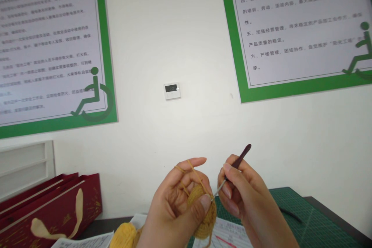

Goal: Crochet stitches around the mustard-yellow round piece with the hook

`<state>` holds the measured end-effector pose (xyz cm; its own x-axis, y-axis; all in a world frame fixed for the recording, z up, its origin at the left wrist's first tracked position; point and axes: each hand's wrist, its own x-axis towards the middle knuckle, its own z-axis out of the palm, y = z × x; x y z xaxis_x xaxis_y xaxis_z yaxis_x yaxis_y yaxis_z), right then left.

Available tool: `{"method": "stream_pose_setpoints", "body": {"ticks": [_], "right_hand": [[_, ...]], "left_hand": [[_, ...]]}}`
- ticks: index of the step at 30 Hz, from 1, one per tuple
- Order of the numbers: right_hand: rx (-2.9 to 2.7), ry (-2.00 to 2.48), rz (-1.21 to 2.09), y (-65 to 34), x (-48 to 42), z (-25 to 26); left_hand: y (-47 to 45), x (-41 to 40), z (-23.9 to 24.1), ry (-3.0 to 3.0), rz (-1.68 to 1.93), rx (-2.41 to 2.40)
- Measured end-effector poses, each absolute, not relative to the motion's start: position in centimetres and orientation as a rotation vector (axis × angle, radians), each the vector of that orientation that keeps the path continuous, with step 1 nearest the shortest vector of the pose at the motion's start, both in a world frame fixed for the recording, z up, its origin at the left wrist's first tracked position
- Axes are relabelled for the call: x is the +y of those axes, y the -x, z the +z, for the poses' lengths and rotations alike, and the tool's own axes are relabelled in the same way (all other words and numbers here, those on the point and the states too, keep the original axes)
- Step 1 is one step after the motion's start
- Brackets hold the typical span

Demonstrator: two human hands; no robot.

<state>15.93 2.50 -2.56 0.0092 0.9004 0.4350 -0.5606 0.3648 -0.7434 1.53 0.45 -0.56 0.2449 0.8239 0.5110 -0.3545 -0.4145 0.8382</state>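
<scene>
My left hand (177, 201) pinches a round mustard-yellow crochet piece (203, 213) between thumb and fingers, with the yellow yarn strand (192, 170) looped over the raised index finger. My right hand (244, 193) grips a crochet hook (236, 162) with a dark red-brown handle pointing up and right. Its metal tip meets the crochet piece near my left thumb. A ball of yellow yarn (124, 236) lies on the table below my left hand.
A green cutting mat (308, 221) covers the dark table at the right, with a dark thin tool (290, 215) on it. Printed papers (229, 236) lie under my hands. Red gift bags (52, 213) lean at the left. Posters and a thermostat (172, 90) hang on the white wall.
</scene>
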Motion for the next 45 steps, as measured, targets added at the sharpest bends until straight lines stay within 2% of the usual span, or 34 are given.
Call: {"method": "stream_pose_setpoints", "body": {"ticks": [20,33,37,45], "right_hand": [[-0.967,0.483,1.116,-16.5,2.5,-2.6],[-0.941,0.235,1.536,-15.7,2.8,-2.6],[-1.039,0.189,1.412,-15.5,2.5,-2.6],[-1.266,0.080,0.754,-14.6,3.0,-3.7]], "left_hand": [[-2.0,0.0,-0.6,-1.570,1.374,0.523],[-2.2,0.1,-0.5,-1.373,1.393,0.421],[-2.0,0.0,-0.5,-1.380,1.402,0.441],[-1.8,0.0,-0.7,-1.376,1.388,0.415]]}}
